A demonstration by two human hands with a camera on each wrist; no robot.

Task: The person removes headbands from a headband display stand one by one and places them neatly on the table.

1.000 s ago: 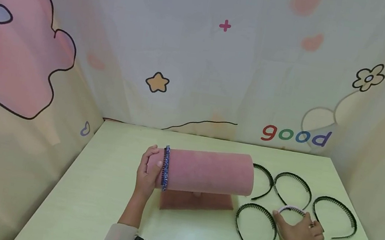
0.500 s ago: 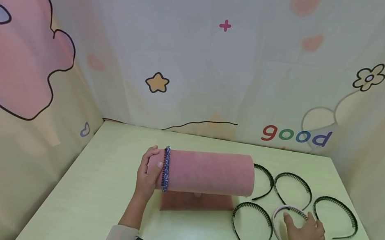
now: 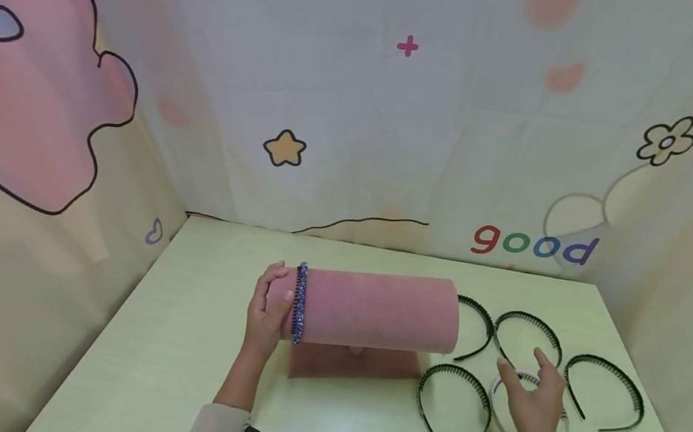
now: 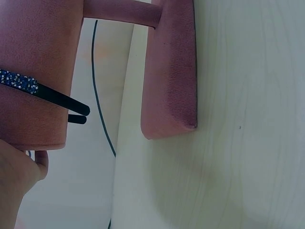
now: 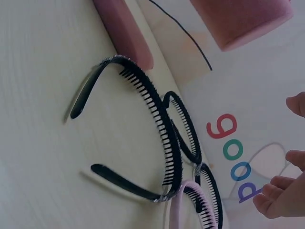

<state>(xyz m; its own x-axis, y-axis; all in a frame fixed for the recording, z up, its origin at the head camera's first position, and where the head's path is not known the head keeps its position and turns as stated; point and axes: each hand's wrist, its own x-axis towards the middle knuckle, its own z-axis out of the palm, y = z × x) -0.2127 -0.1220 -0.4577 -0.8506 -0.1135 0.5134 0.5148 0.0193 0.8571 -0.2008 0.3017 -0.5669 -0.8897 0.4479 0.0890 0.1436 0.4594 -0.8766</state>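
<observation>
My left hand (image 3: 264,319) grips the left end of a pink velvety headband display stand (image 3: 379,310), thumb in front and fingers over the top. Beside the thumb, a blue glittery headband (image 3: 300,304) with dark teeth sits around the roll. My right hand (image 3: 538,405) holds nothing, its thumb and forefinger spread apart. It hovers over a pale pink headband (image 5: 176,205), which it partly covers in the head view. Left of that hand lies a black toothed headband (image 3: 456,370), its ends toward me; the right wrist view shows glitter along it.
More black headbands lie on the table's right side: one (image 3: 486,319) partly behind the roll, another (image 3: 529,316) at the back, a third (image 3: 624,381) at far right. The stand's flat base (image 3: 358,365) rests on the pale table (image 3: 162,368). Printed cloth (image 3: 358,136) encloses the back and sides.
My right hand has let go of the pale pink headband and risen off it, fingers spreading. The near black headband shifted slightly left early on. My left hand keeps its grip on the stand.
</observation>
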